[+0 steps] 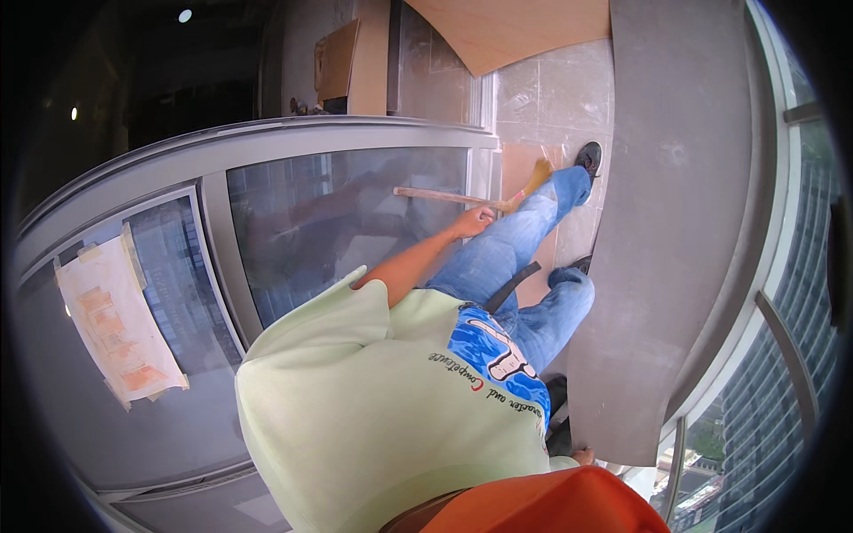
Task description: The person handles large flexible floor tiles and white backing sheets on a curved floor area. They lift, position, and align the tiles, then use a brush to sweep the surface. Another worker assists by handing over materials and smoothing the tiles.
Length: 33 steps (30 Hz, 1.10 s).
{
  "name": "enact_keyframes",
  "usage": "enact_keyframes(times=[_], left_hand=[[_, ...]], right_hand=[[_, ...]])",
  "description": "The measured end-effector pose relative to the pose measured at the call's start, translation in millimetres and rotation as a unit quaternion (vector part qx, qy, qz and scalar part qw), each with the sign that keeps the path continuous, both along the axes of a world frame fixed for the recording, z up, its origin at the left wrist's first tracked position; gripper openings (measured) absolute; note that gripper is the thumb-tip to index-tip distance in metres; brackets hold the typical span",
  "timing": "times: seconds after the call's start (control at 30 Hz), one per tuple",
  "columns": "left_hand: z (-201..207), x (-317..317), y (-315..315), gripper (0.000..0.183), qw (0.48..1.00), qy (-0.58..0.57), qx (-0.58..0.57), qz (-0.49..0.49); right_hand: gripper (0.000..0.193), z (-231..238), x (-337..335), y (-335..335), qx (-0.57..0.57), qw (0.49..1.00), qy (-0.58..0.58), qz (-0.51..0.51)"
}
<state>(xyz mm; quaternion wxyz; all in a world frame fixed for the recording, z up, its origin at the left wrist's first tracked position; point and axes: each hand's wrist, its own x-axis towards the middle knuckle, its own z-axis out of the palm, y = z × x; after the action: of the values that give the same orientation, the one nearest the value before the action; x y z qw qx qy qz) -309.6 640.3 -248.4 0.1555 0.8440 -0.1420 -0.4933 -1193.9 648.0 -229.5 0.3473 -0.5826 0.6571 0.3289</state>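
My left arm reaches out from a pale green sleeve beside my jeans. My left hand [475, 221] is closed at the wooden handle of a tool with a yellowish head [537, 176]; the exact kind of tool is unclear. The handle crosses in front of a glass panel [346, 222]. To the right, a long grey sheet [671, 213] stretches away from me. Only a small part of my right hand [584, 456] shows, with its fingers closed at the near left corner of that sheet. My sleeve and body hide the rest of it.
Pale floor tiles [555, 98] lie beyond my feet, with a brown board [533, 27] at the top. A metal frame [222, 240] runs along the left, where a taped paper [120, 315] hangs. Curved windows [760, 400] line the right. Something orange [551, 506] covers the lower edge.
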Motion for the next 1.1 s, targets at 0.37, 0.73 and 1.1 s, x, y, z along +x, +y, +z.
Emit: enact_keyframes(times=[0.37, 0.73, 1.1], left_hand=[[-39.2, 4.2, 17.6, 0.032, 0.991, 0.107, 0.008, -0.082], [-22.9, -14.1, -24.0, 0.027, 0.987, 0.076, 0.046, -0.133], [-39.0, -15.1, -26.0, 0.028, 0.990, 0.096, 0.069, -0.077]], right_hand=[[0.045, -94.2, 19.9, 44.6, -0.316, 0.697, 0.148, -0.627], [0.040, -79.4, 15.2, -3.3, -0.360, 0.643, 0.028, -0.675], [0.036, -123.2, -45.0, 49.9, -0.303, 0.682, 0.129, -0.653]])
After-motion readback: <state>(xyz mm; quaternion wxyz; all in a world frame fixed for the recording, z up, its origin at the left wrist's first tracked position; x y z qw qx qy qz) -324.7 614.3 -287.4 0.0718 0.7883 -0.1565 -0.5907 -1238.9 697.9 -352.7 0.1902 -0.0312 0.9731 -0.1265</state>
